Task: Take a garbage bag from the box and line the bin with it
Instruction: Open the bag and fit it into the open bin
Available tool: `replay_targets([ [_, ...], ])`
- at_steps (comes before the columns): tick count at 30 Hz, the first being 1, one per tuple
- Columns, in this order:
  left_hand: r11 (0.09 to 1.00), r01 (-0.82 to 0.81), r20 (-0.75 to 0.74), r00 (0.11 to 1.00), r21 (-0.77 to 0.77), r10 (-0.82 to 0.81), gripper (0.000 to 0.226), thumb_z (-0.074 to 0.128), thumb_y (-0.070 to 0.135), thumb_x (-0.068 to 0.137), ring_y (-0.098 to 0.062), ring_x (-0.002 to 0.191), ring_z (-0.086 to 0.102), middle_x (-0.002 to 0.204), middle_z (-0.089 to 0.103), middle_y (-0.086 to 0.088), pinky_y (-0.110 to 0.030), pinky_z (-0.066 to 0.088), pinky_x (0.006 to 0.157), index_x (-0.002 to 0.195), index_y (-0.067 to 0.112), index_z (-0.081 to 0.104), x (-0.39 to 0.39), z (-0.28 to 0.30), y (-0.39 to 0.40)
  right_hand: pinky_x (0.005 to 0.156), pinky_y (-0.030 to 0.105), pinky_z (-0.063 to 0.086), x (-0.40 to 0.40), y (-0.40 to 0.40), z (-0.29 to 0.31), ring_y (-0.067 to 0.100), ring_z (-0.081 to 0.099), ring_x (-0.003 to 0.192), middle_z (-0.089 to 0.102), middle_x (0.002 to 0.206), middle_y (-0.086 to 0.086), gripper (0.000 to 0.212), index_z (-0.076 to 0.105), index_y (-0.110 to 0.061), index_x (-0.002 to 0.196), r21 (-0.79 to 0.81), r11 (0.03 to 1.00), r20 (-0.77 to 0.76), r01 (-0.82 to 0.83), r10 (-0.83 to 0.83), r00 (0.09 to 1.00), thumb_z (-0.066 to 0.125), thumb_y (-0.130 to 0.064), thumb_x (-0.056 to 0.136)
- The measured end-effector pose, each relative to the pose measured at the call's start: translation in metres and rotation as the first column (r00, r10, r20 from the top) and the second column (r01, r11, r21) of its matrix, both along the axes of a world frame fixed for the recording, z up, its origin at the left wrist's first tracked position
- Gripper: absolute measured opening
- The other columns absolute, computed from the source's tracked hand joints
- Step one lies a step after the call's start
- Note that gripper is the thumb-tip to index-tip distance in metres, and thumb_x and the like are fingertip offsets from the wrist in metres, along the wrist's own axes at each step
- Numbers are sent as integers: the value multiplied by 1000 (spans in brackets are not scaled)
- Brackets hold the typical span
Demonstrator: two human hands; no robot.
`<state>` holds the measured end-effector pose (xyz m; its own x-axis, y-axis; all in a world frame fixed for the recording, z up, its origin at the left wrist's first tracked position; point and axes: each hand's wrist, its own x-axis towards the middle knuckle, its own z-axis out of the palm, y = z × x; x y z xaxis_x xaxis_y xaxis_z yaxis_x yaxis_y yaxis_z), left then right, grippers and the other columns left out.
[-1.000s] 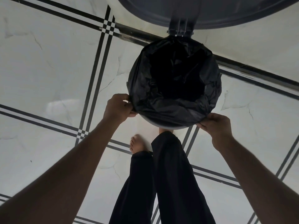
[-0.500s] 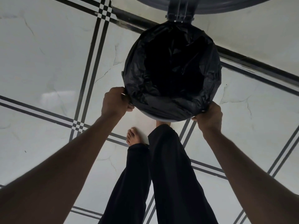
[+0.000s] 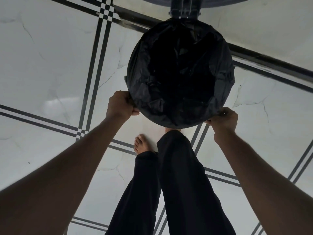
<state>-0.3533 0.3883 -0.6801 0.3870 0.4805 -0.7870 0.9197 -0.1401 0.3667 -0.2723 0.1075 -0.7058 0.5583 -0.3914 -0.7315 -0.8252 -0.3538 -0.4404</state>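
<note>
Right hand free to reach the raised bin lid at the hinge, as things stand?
Probably not right away. The right hand grips the near edge of the black plastic garbage bag on the round bin. The raised dark lid sits beyond the open mouth; nothing blocks the way, but it must release its grip first.

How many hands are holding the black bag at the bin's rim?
2. The left hand grips the bag at the near-left edge of the rim; the right hand grips it at the near-right edge. No other hands are in view.
</note>
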Motion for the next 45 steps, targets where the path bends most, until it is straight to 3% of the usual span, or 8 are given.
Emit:
replay_targets([
  [5, 999, -25, 7, 1000, 29, 25, 14, 62, 4, 88, -20, 62, 74, 69, 74, -6, -41, 63, 71, 80, 14, 70, -2, -5, 3, 57, 20, 57, 4, -13, 7, 14, 61, 50, 59, 45, -6, 34, 53, -6, 64, 197, 980, 7, 25, -27, 1000, 55, 24, 80],
  [15, 877, -410, 158, 876, -251, 455, 28, 68, -10, 82, -21, 79, 73, 78, 69, -7, -41, 60, 86, 93, 15, 62, -18, 32, 3, 76, 34, 61, 42, -5, 61, 25, 70, 84, 71, 96, 10, 31, 59, -4, 121, 383, 919, -27, 94, -91, 996, 57, -18, 93],
  [19, 955, -133, 370, 929, 264, 27, 27, 56, 0, 87, -11, 84, 67, 92, 67, 8, -43, 58, 83, 91, 26, 63, -3, 51, -2, 73, 42, 63, 50, -1, 70, 19, 69, 79, 69, 94, 8, 44, 37, -25, 116, 202, 934, 160, -295, 265, 951, 70, -38, 90],
  [21, 933, 100, 495, 825, 347, -272, 18, 53, 6, 91, -12, 87, 66, 99, 67, 5, -37, 57, 80, 99, 17, 65, 17, 68, -18, 75, 54, 61, 50, -2, 70, 20, 68, 76, 69, 92, 6, 46, 36, -31, 115, 91, 900, 188, -426, 405, 895, 72, -28, 86],
  [24, 892, 395, 567, 693, 218, -445, 28, 51, 11, 94, -13, 103, 64, 113, 66, 0, -30, 52, 91, 118, 14, 64, 56, 64, -57, 70, 61, 57, 49, -7, 65, 22, 65, 67, 69, 89, 2, 40, 38, -29, 105, 73, 896, 208, -438, 416, 885, 69, -12, 87],
  [32, 839, 502, 139, 864, -208, -483, 52, 42, 17, 102, -33, 141, 35, 154, 34, -17, -39, 28, 117, 153, 10, 29, 147, -69, -115, 68, 58, 57, 52, -13, 51, 37, 66, 77, 64, 92, 16, 34, 45, -23, 86, 77, 825, 283, -560, 521, 805, 71, 0, 87],
  [36, 827, 529, 148, 848, -193, -508, 52, 36, 19, 106, -27, 146, 24, 161, 22, -13, -22, 15, 105, 154, 7, 20, 165, -102, -130, 61, 40, 58, 65, -19, 50, 35, 64, 64, 63, 91, 24, 34, 45, -9, 91, 263, 837, 247, -480, 422, 872, 73, 8, 82],
  [45, 587, 809, 49, 588, -40, -807, 41, 43, 28, 101, -33, 125, 50, 140, 49, -17, -35, 40, 102, 135, 6, 53, 147, -89, -109, 78, 57, 59, 67, -11, 57, 28, 68, 75, 68, 89, 21, 36, 44, -5, 92, 290, 877, 151, -383, 353, 923, 76, 5, 79],
])
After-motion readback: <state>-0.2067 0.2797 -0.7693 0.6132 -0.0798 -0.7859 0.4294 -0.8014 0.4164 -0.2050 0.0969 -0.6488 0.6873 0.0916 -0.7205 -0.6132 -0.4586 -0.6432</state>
